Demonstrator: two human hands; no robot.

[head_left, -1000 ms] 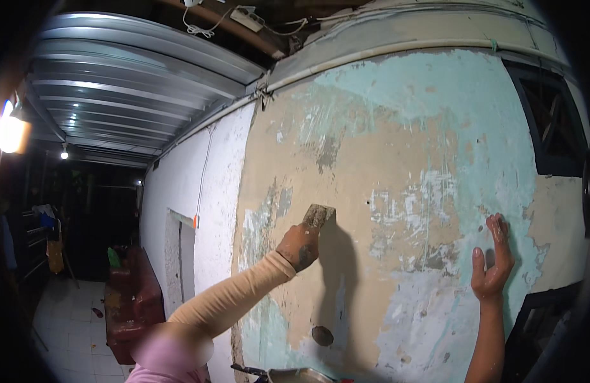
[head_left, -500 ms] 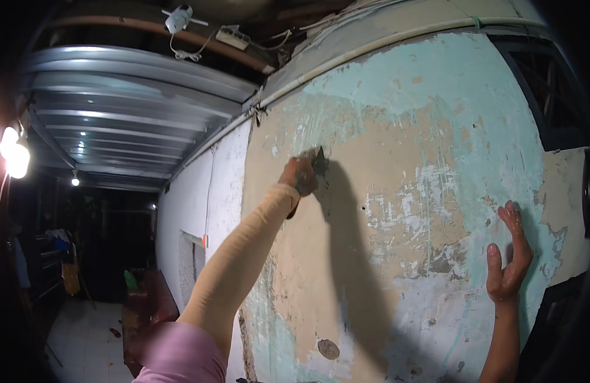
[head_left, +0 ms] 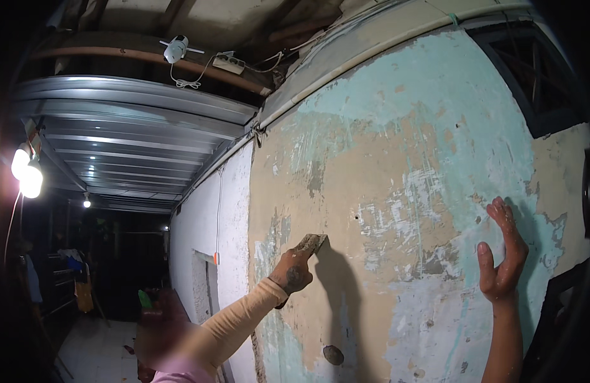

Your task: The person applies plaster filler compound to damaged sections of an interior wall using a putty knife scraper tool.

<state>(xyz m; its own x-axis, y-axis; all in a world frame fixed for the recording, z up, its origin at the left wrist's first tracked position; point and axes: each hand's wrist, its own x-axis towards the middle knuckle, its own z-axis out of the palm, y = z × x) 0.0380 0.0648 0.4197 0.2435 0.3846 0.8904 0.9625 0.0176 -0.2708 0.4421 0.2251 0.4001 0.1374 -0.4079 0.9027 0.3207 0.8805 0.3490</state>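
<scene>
lit bulbs (head_left: 30, 175) at 9 o'clock; left hand (head_left: 293, 271) wrapped tight round flat scraper (head_left: 314, 243), grimy end sticking out of grip toward 1 o'clock, by patchy wall (head_left: 365, 172); right hand (head_left: 501, 262) at 3 o'clock from left one, grip wide, thumb apart

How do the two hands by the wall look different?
The left hand is curled around a flat tool, while the right hand is open and holds nothing that shows. A tan sleeve covers the left hand's forearm; the right hand's forearm is bare. Both are raised at the same patchy wall.
</scene>
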